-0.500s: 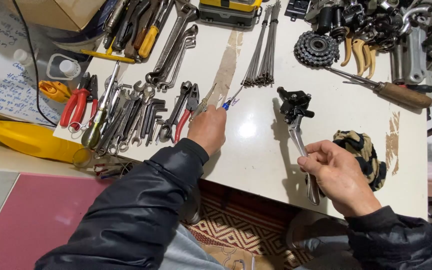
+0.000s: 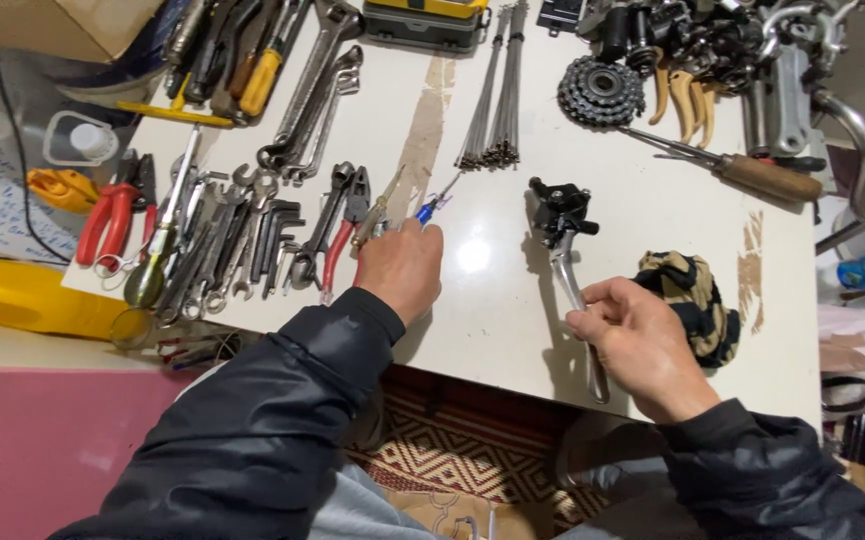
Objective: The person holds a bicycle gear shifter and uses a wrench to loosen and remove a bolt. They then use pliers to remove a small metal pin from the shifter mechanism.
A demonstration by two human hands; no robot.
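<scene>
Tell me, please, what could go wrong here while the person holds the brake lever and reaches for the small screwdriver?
1. The right hand holds the brake lever by its lower end near the table edge; it may slip off.
2. The left hand reaches for the blue-handled screwdriver between pliers and spokes; it could knock them or get pricked.

I log: brake lever (image 2: pixel 567 255) | silver arm, black clamp | flat on white table (image 2: pixel 492 300) | blue-handled screwdriver (image 2: pixel 432 207) just left of it.
</scene>
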